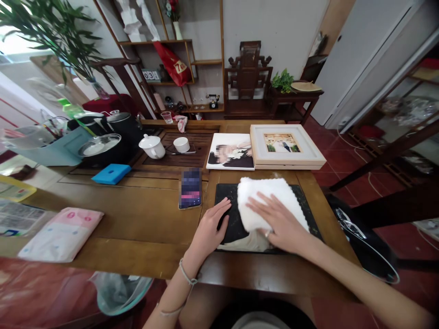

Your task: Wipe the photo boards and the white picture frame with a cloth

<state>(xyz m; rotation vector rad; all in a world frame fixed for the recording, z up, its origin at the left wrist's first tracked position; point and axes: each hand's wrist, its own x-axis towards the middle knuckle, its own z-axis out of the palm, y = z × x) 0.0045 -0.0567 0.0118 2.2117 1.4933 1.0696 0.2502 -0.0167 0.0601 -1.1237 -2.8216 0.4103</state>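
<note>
A white fluffy towel (pixel 254 189) lies folded over a dark flat board (pixel 228 189) at the table's front right. My right hand (pixel 274 217) rests flat on the towel with its fingers spread. My left hand (pixel 212 224) touches the board's left edge, fingers stretched out and thumb apart, with nothing in it. Beneath the towel's near side, a pale crumpled sheet or cloth (pixel 250 242) pokes out along the board's front edge. What else lies under the towel is hidden.
A phone (pixel 190 189) lies left of the board. Behind stand a photo panel (pixel 231 160) and a framed picture (pixel 288 157). A white teapot (pixel 152 147), a small cup (pixel 181 145), a blue block (pixel 111 174) and a pink-white packet (pixel 63 235) are to the left.
</note>
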